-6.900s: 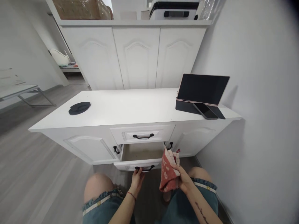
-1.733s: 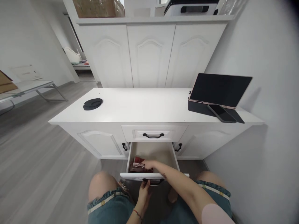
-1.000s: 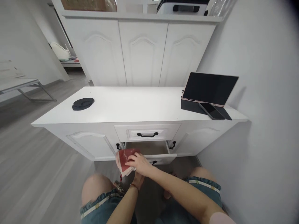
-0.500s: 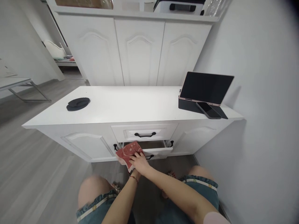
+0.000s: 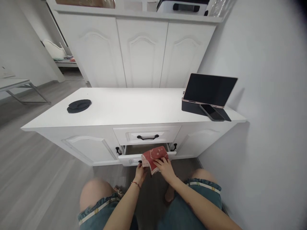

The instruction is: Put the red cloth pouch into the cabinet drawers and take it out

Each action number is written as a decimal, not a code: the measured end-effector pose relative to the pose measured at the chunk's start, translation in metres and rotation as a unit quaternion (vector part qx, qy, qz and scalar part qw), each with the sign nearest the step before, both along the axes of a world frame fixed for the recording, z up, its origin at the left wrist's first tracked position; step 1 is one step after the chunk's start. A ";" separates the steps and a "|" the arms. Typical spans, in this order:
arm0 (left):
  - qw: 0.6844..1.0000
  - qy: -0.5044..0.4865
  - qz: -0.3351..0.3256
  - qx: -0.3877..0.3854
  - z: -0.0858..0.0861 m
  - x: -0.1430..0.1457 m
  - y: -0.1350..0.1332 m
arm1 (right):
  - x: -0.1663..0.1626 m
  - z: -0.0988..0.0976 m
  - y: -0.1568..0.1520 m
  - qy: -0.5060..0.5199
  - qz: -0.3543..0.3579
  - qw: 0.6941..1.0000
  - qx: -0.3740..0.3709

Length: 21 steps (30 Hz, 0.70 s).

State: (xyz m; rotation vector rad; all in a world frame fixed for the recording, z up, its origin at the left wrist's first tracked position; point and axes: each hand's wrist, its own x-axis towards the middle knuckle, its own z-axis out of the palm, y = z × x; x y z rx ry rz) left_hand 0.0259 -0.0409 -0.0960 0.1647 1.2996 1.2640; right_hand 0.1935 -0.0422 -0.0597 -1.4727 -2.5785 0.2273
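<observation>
I am crouched in front of a low white cabinet (image 5: 124,111). Its lower drawer (image 5: 130,157) stands only a little way out. My right hand (image 5: 165,167) holds a folded red cloth (image 5: 153,155) with a pale pattern, just in front of the drawer front. My left hand (image 5: 141,171) is curled at the drawer's black handle, partly hidden behind the cloth. The upper drawer (image 5: 146,135) above is closed.
On the cabinet top a tablet (image 5: 209,90) leans against the right wall, a phone (image 5: 212,112) before it, and a dark round object (image 5: 79,105) lies at the left. Tall white cupboards (image 5: 141,51) stand behind. A wall is close on the right; grey floor stretches left.
The cloth went into the open drawer, then came out again in my right hand. It has moved from the drawer's left side to its middle. The drawer has been pushed nearly closed.
</observation>
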 end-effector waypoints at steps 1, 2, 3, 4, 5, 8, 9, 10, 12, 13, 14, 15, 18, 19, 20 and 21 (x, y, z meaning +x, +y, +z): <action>1.000 -0.016 -0.001 -0.007 -0.005 -0.001 0.000 | 0.007 -0.002 -0.001 0.012 -0.015 1.000 0.005; 1.000 -0.025 -0.004 -0.012 -0.009 -0.003 0.000 | 0.014 -0.004 -0.002 0.022 -0.029 0.999 0.009; 0.999 -0.031 -0.007 -0.015 -0.012 -0.003 0.000 | 0.021 -0.005 -0.003 0.029 -0.043 0.999 0.012; 0.999 -0.037 -0.005 -0.017 -0.014 -0.004 0.000 | 0.027 -0.006 -0.005 0.034 -0.057 0.998 0.013; 0.999 -0.042 -0.003 -0.018 -0.016 -0.005 0.001 | 0.033 -0.008 -0.006 0.038 -0.070 0.997 0.015; 0.998 -0.051 0.007 -0.023 -0.018 -0.005 0.002 | 0.046 -0.017 -0.008 0.052 -0.117 0.992 0.014; 0.998 -0.053 0.011 -0.024 -0.018 -0.005 0.002 | 0.049 -0.023 -0.008 0.061 -0.136 0.989 0.010; 0.998 -0.054 0.015 -0.025 -0.019 -0.005 0.002 | 0.050 -0.030 -0.009 0.073 -0.156 0.985 0.004; 0.998 -0.055 0.020 -0.027 -0.019 -0.005 0.002 | 0.049 -0.047 -0.008 0.103 -0.199 0.974 -0.008; 0.998 -0.055 0.021 -0.028 -0.019 -0.005 0.002 | 0.046 -0.055 -0.008 0.123 -0.220 0.968 -0.011; 0.998 -0.054 0.022 -0.029 -0.019 -0.004 0.002 | 0.043 -0.064 -0.007 0.146 -0.241 0.959 -0.012; 0.998 -0.054 0.022 -0.031 -0.018 -0.004 0.002 | 0.039 -0.072 -0.006 0.173 -0.262 0.949 -0.013; 0.998 -0.054 0.023 -0.033 -0.017 -0.004 0.001 | 0.026 -0.088 -0.003 0.286 -0.312 0.905 -0.029; 0.998 -0.054 0.024 -0.034 -0.017 -0.003 0.001 | 0.021 -0.091 -0.001 0.337 -0.329 0.881 -0.037; 0.998 -0.054 0.025 -0.034 -0.017 -0.003 0.002 | 0.017 -0.094 0.000 0.399 -0.346 0.847 -0.050; 0.998 -0.054 0.027 -0.036 -0.018 -0.003 0.002 | 0.013 -0.095 0.001 0.465 -0.364 0.805 -0.064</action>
